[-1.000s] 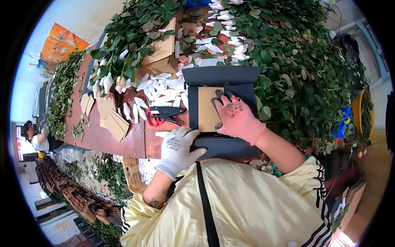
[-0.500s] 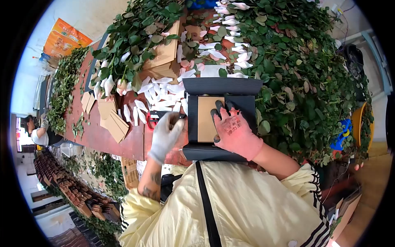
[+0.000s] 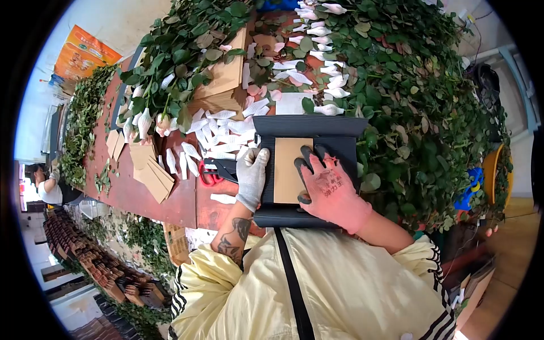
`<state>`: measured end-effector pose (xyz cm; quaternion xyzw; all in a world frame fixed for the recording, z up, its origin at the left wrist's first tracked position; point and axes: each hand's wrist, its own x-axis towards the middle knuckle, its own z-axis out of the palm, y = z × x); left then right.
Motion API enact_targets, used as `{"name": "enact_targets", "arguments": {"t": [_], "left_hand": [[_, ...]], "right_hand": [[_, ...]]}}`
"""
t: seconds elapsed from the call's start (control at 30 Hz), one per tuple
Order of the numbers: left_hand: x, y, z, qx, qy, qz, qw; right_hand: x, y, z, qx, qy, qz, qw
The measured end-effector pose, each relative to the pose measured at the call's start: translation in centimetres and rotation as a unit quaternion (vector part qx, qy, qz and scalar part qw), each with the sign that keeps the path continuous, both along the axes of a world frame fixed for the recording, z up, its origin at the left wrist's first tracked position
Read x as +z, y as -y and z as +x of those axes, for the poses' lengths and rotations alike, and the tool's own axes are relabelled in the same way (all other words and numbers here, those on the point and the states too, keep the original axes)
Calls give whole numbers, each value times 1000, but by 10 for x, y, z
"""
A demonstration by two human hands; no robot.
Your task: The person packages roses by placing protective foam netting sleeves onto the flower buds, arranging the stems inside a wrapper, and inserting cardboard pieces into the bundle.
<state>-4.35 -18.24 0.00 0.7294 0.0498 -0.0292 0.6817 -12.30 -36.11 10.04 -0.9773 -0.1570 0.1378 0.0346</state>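
Table (image 3: 170, 207), reddish, under the whole spread. Leafy stems (image 3: 419, 147), heaped along the right side. Black corrugated wrap (image 3: 349, 156), flapped along far and near sides, lying on the table just before the torso. Right hand (image 3: 331, 190), gloved in pink with dark fingertips — fingers spread apart, laid over the right part of a brown card (image 3: 287, 175) and onto the wrap. Left hand (image 3: 252, 175), gloved in white, at the wrap's left edge — fingers curled close together; clamped or merely touching, impossible to tell. Brown card, flat upon the wrap. Black-and-red tool (image 3: 225, 169), just beside the left hand. White mesh sleeves (image 3: 226, 139), scattered beyond.
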Motion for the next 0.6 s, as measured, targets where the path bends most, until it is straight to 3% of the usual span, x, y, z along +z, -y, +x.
{"name": "enact_targets", "arguments": {"t": [0.23,0.3,0.47,0.6], "left_hand": [[8,0,2,3,47,13,999],[9,1,5,5,6,-37,999],[-6,-4,8,-9,-63,-14,998],[5,-3,10,-23,-115,-42,992]], "right_hand": [[12,6,0,20,-30,6,999],[19,8,4,44,-45,-7,998],[11,5,5,90,-102,-82,987],[-3,13,4,197,19,-164,966]]}}
